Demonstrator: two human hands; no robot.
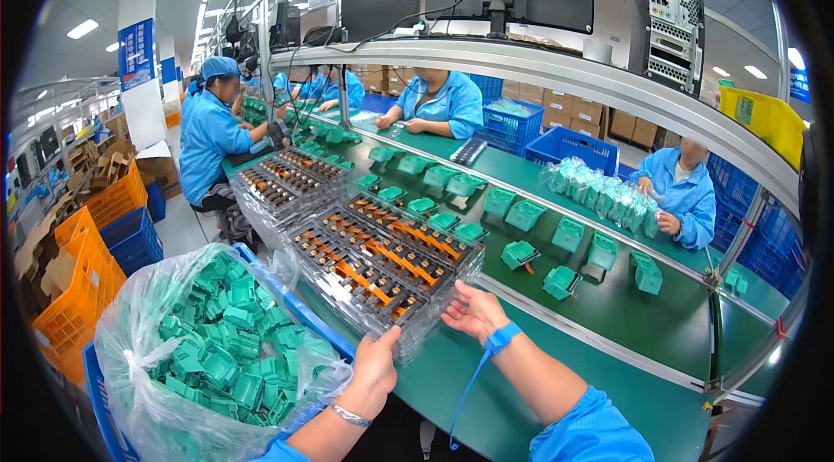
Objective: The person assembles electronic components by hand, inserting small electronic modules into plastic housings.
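A stack of clear plastic trays [426, 323] lies in front of me, its compartments filled with small black parts that have orange strips [373, 245]. My left hand [375, 366] grips the near corner of the stack, thumb on the rim. At the right-hand edge, my right hand [476, 313] has its curled fingers against the tray side; the fingertips are partly hidden. A blue wrist strap with a cord [501, 338] circles my right wrist, and a metal band [350, 415] my left. Beside my left arm, a clear bag [130, 375] of green plastic housings [234, 345] sits in a blue crate [109, 423].
Green housings [519, 254] stand in rows on the dark green conveyor [643, 323] beyond a metal rail. Overhead runs a shelf [521, 58] with monitors. Several co-workers in blue [439, 106] sit around the line. Bagged parts [599, 188] lie far right; orange crates [82, 288] stand left.
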